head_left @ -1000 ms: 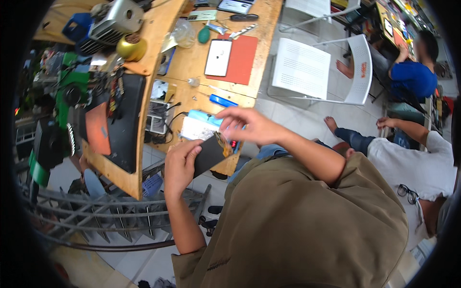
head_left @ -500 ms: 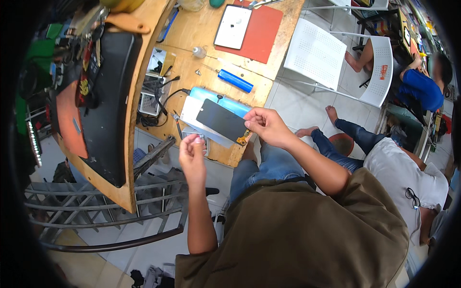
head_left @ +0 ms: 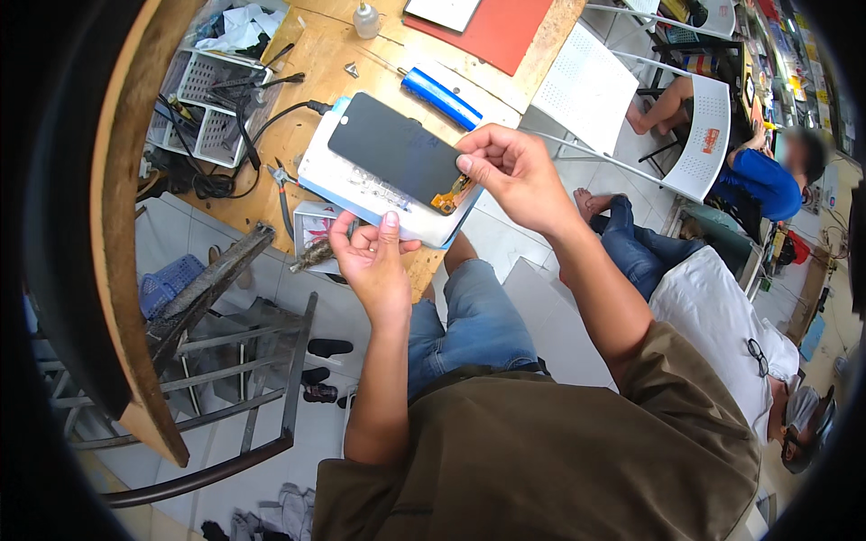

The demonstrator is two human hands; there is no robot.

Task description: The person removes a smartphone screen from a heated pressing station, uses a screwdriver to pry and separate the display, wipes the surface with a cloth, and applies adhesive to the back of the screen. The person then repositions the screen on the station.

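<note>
My right hand (head_left: pixel 514 176) pinches the right end of a dark phone screen (head_left: pixel 388 144), near its gold-brown ribbon cable (head_left: pixel 444 200). The screen is over a flat device (head_left: pixel 329 176) with a whitish, smudged top and light blue sides; whether the two touch, I cannot tell. My left hand (head_left: pixel 374 266) is palm up at the device's near edge, thumb raised and fingers loosely bent apart, with nothing visible in it. Beside that hand stands a small white box (head_left: pixel 316 216) with mixed bits. Cutting pliers (head_left: pixel 283 194) with red-and-dark handles lie left of it.
Beyond the device lie a blue cylinder (head_left: pixel 442 97), a small bottle (head_left: pixel 366 20) and a red mat (head_left: pixel 514 36). White baskets (head_left: pixel 216 135) with cables stand at left. A wooden board edge (head_left: pixel 135 225) rises nearby. White chairs (head_left: pixel 582 86) and other people are to the right.
The view has shifted closer to the table. My left hand has come up to the device's near edge, its fingers spreading. My right hand keeps hold of the phone screen.
</note>
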